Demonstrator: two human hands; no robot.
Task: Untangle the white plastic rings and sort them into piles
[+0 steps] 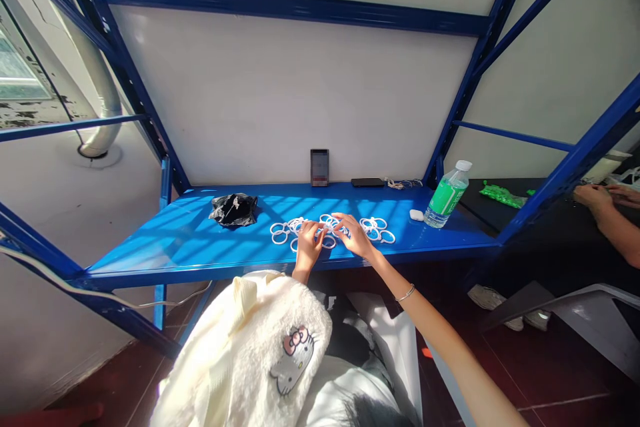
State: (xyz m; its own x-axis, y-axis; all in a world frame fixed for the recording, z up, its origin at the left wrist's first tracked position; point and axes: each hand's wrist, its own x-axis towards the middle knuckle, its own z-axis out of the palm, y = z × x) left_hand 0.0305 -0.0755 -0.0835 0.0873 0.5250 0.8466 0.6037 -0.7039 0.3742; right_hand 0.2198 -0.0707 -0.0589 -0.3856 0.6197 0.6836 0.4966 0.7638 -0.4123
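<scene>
Several white plastic rings (pixel 376 228) lie spread on the blue metal shelf (pixel 170 240) in front of me. My left hand (pixel 309 245) rests among them near the shelf's front edge, fingers curled and pinching a ring. My right hand (pixel 355 233) is just beside it, fingers bent around another white ring (pixel 332 230) between the two hands. A thin bracelet shows on my right wrist. What exactly sits inside each pinch is small and partly hidden.
A crumpled black bag (pixel 233 209) lies left. A green-labelled water bottle (pixel 447 195) and a small white case (pixel 416 215) stand right. A dark upright device (pixel 319 167) and a phone (pixel 367 182) sit by the wall. Another person's hands (pixel 600 199) work at the far right.
</scene>
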